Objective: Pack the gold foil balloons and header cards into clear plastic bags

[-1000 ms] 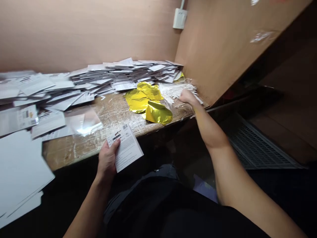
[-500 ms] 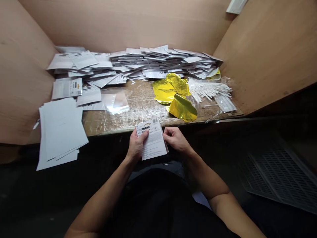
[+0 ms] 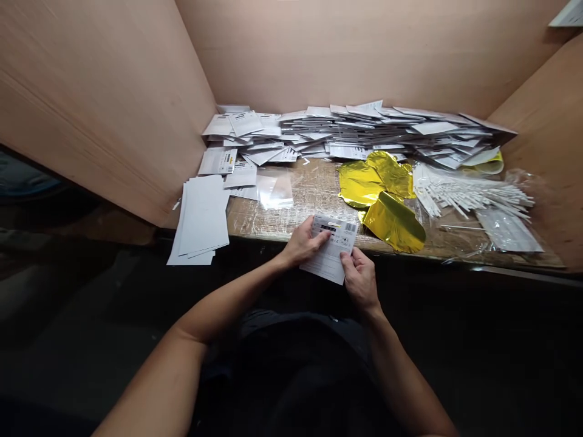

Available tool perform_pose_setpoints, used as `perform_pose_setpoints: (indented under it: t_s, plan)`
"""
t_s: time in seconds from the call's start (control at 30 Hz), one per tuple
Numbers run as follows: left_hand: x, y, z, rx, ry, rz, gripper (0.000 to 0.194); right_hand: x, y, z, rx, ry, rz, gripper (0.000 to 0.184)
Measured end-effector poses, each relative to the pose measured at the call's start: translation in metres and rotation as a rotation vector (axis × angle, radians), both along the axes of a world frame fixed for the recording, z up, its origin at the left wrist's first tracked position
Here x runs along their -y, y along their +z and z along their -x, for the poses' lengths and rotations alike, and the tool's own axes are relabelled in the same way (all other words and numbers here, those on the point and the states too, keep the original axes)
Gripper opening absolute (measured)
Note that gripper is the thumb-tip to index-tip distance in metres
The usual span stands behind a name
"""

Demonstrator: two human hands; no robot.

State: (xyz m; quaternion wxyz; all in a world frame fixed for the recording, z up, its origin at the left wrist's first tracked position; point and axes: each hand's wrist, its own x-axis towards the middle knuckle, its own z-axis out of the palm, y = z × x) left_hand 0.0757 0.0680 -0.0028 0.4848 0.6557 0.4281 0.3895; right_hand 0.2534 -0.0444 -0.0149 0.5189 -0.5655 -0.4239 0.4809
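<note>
Left hand [image 3: 301, 244] and right hand [image 3: 359, 280] were close together, both pinching a white barcoded card [image 3: 330, 255] over the wooden bench [image 3: 314, 191] edge (gold foil [image 3: 387, 203] lay just beyond).

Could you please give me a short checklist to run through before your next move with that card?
Both hands on the card: ok, the left hand and right hand hold the white printed card.
Barcode showing: ok, the barcode faces up.
Card clear of the gold foil: cannot tell, they nearly meet in view.
Clear plastic sleeve away from the hands: ok, it lies to their left on the wooden bench.
Stack of white sheets squared: not ok, its edges are fanned.
</note>
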Motion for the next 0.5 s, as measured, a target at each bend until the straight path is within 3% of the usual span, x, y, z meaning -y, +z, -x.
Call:
perform_pose_setpoints:
  t_s: [0.07,0.13,0.17,0.23,0.3,0.37,0.43,0.5]
  plan:
    - [-0.041,0.011,0.012,-0.178,0.096,-0.045,0.041,0.000,-0.001,-0.003,0.009,-0.081,-0.046,0.037]
    - [-0.085,0.021,0.029,-0.432,0.343,-0.160,0.041,0.002,-0.003,-0.007,-0.025,-0.097,-0.077,0.033]
    - [-0.103,0.024,0.037,-0.579,0.364,-0.207,0.039,0.004,-0.003,-0.009,-0.052,-0.088,-0.083,0.032]
    - [-0.122,0.025,0.048,-0.785,0.218,-0.285,0.036,0.008,-0.005,-0.015,-0.096,-0.073,-0.081,0.030]
    - [-0.116,0.019,0.050,-0.834,-0.029,-0.359,0.036,0.011,-0.007,-0.021,-0.136,-0.098,-0.077,0.029]
    - [-0.089,0.009,0.045,-0.755,-0.230,-0.418,0.037,0.011,-0.010,-0.027,-0.207,-0.159,-0.073,0.030]
    - [-0.054,0.001,0.040,-0.673,-0.324,-0.442,0.038,0.009,-0.014,-0.028,-0.305,-0.212,-0.046,0.034]
    - [-0.022,-0.003,0.035,-0.658,-0.338,-0.446,0.043,0.005,-0.018,-0.023,-0.389,-0.225,0.001,0.040]
